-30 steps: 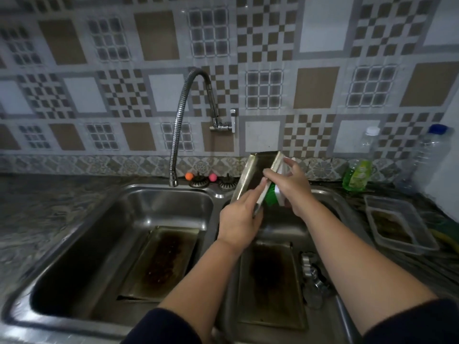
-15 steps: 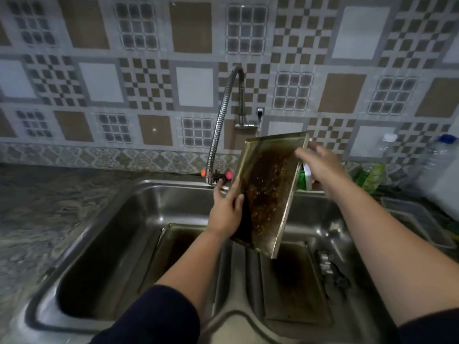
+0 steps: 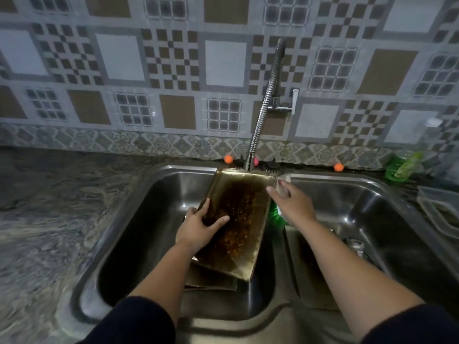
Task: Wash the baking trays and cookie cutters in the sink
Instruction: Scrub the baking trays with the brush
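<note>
The baking tray (image 3: 238, 219), its inside crusted dark brown, is tilted over the left basin of the sink (image 3: 149, 194), its top edge up beneath the tap's flexible hose (image 3: 265, 103). The left hand (image 3: 198, 228) grips its left rim, thumb lying across the burnt face, the other fingers wrapped behind the edge. The right hand (image 3: 293, 207) is at the tray's upper right corner, fingers curled round a green-and-white bottle (image 3: 277, 212) that peeks out beneath the palm; I cannot tell whether those fingertips touch the tray. A second tray (image 3: 211, 281) lies flat in the basin below. Another green bottle (image 3: 403, 166) stands on the counter at the far right.
</note>
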`<state>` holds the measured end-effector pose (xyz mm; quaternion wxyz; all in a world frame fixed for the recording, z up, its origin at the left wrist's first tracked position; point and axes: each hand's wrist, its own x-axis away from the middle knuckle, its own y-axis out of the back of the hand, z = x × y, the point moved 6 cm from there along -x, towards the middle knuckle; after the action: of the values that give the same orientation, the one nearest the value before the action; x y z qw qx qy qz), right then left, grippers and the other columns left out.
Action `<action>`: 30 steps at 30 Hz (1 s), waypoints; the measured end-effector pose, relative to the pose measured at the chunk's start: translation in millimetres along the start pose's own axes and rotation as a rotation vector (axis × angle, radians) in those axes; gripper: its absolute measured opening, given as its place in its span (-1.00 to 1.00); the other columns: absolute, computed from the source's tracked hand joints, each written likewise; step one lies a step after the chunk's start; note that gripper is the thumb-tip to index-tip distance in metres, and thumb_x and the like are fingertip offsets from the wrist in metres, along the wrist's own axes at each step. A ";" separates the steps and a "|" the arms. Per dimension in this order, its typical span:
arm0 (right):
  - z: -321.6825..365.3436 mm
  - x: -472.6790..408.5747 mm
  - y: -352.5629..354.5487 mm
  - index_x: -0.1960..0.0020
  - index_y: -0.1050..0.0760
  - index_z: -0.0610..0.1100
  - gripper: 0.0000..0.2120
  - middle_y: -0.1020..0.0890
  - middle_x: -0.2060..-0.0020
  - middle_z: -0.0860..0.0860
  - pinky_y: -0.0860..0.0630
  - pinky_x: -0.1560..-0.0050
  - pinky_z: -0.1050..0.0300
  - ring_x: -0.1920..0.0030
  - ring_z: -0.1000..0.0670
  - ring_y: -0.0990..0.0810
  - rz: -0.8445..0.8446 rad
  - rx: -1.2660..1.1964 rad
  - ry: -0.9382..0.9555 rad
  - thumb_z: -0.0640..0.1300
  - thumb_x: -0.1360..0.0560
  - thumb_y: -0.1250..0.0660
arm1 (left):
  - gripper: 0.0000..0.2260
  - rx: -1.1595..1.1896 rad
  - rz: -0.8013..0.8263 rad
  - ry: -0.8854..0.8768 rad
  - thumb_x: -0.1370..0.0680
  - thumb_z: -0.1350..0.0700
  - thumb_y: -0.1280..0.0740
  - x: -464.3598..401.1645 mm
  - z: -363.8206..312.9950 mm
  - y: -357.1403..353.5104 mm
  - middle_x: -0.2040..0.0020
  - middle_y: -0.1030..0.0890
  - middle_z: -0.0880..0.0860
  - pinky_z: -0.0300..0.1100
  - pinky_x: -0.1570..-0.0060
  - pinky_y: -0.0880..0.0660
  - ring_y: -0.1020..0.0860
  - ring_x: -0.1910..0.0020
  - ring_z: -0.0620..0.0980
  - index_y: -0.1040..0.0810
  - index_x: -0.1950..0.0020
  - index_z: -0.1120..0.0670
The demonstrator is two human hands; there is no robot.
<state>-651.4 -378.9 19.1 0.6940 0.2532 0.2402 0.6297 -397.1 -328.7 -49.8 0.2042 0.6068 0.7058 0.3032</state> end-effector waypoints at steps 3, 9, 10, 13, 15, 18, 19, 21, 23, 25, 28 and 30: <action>-3.6 1.5 -25.1 -0.43 -0.33 0.11 -0.42 -0.47 -0.34 -0.04 -0.40 -0.18 0.01 -0.32 -0.12 -0.44 0.010 0.196 0.020 0.34 -0.49 -0.17 | -0.14 -0.060 0.017 0.044 -0.33 -0.48 -0.25 -1.7 24.0 1.5 -0.46 -0.21 -0.05 -0.07 -0.11 -0.48 -0.42 -0.33 0.05 -0.05 -0.54 -0.25; 5.0 0.5 -46.5 -0.26 -0.39 0.13 -0.59 -0.45 -0.11 -0.07 -0.34 0.17 0.06 -0.07 -0.18 -0.53 -0.058 0.437 0.009 0.31 -0.51 -0.14 | -0.13 -0.078 0.030 0.127 -0.31 -0.51 -0.21 -11.6 55.6 -11.4 -0.48 -0.18 -0.02 -0.05 -0.09 -0.53 -0.43 -0.32 0.07 -0.02 -0.54 -0.26; 6.3 -1.5 -48.5 -0.28 -0.38 0.12 -0.58 -0.44 -0.12 -0.07 -0.34 0.17 0.06 -0.07 -0.18 -0.53 -0.064 0.459 0.000 0.31 -0.52 -0.14 | -0.13 -0.078 0.028 0.140 -0.32 -0.51 -0.21 -13.4 58.3 -13.1 -0.49 -0.18 -0.02 -0.05 -0.09 -0.52 -0.42 -0.33 0.08 -0.02 -0.54 -0.26; 7.4 -10.0 -51.4 -0.32 -0.36 0.12 -0.61 -0.41 -0.17 -0.09 -0.35 0.12 0.02 -0.10 -0.20 -0.52 -0.076 0.447 -0.061 0.22 -0.55 -0.16 | -0.16 -0.090 0.008 0.142 -0.35 -0.49 -0.21 -16.5 59.1 -18.5 -0.50 -0.17 -0.03 -0.09 -0.07 -0.49 -0.42 -0.34 0.06 -0.03 -0.54 -0.24; 8.0 -17.9 -46.5 -0.29 -0.37 0.12 -0.67 -0.40 -0.20 -0.12 -0.39 0.05 -0.01 -0.12 -0.21 -0.51 -0.120 0.369 -0.117 0.15 -0.55 -0.17 | -0.16 -0.114 -0.018 0.132 -0.35 -0.50 -0.18 -17.9 58.2 -21.1 -0.51 -0.16 -0.04 -0.09 -0.06 -0.49 -0.43 -0.34 0.06 -0.02 -0.55 -0.24; 9.6 -30.2 -35.0 -0.35 -0.34 0.09 -0.62 -0.40 -0.23 -0.16 -0.39 0.04 0.00 -0.15 -0.25 -0.50 -0.185 0.333 -0.131 0.10 -0.56 -0.20 | -0.16 -0.166 -0.034 0.166 -0.35 -0.53 -0.13 -18.9 65.9 -22.1 -0.50 -0.18 -0.02 -0.07 -0.07 -0.50 -0.45 -0.31 0.09 0.00 -0.55 -0.24; 9.8 -33.3 -31.2 -0.36 -0.34 0.09 -0.61 -0.40 -0.23 -0.16 -0.37 0.06 0.02 -0.16 -0.26 -0.50 -0.190 0.347 -0.133 0.11 -0.55 -0.21 | -0.16 -0.180 -0.026 0.188 -0.35 -0.53 -0.11 -19.3 70.9 -21.8 -0.50 -0.17 0.00 -0.06 -0.07 -0.49 -0.45 -0.31 0.10 0.02 -0.55 -0.24; 8.9 -36.6 -28.5 -0.35 -0.36 0.09 -0.60 -0.42 -0.20 -0.15 -0.34 0.10 0.05 -0.15 -0.24 -0.51 -0.172 0.401 -0.124 0.13 -0.53 -0.22 | -0.15 -0.197 -0.014 0.229 -0.36 -0.53 -0.10 -20.2 80.1 -20.6 -0.50 -0.17 0.01 -0.07 -0.04 -0.48 -0.45 -0.30 0.12 0.03 -0.55 -0.23; 6.9 -34.7 -30.7 -0.33 -0.38 0.11 -0.61 -0.42 -0.18 -0.13 -0.34 0.11 0.06 -0.14 -0.23 -0.51 -0.135 0.446 -0.100 0.13 -0.52 -0.23 | -0.15 -0.212 -0.014 0.261 -0.37 -0.53 -0.11 -21.5 86.5 -20.6 -0.51 -0.15 0.02 -0.09 0.02 -0.47 -0.46 -0.29 0.12 0.04 -0.56 -0.22; 2.7 -29.9 -35.1 -0.35 -0.37 0.14 -0.60 -0.40 -0.22 -0.11 -0.38 0.05 0.04 -0.15 -0.22 -0.51 -0.105 0.471 -0.083 0.11 -0.53 -0.24 | -0.16 -0.222 -0.008 0.290 -0.38 -0.51 -0.11 -21.4 89.4 -23.1 -0.51 -0.15 0.03 -0.13 0.10 -0.45 -0.47 -0.28 0.12 0.06 -0.56 -0.20; -0.3 -25.2 -37.2 -0.40 -0.33 0.14 -0.56 -0.37 -0.26 -0.09 -0.44 -0.04 -0.02 -0.16 -0.23 -0.50 -0.102 0.516 -0.054 0.09 -0.53 -0.25 | -0.17 -0.249 0.007 0.320 -0.42 -0.48 -0.12 -19.9 90.8 -29.2 -0.52 -0.12 0.05 -0.16 0.16 -0.40 -0.48 -0.27 0.11 0.07 -0.57 -0.17; 0.1 -24.2 -38.1 -0.41 -0.32 0.13 -0.55 -0.37 -0.26 -0.09 -0.44 -0.02 0.00 -0.15 -0.22 -0.50 -0.095 0.550 -0.036 0.09 -0.53 -0.24 | -0.17 -0.268 0.023 0.338 -0.42 -0.47 -0.13 -19.4 94.0 -34.4 -0.52 -0.11 0.05 -0.16 0.15 -0.41 -0.48 -0.27 0.11 0.08 -0.57 -0.16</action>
<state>-624.9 -405.9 -5.4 0.6320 0.4316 0.4016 0.5030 -357.1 -333.5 -143.6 0.1582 0.5226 0.6766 0.4940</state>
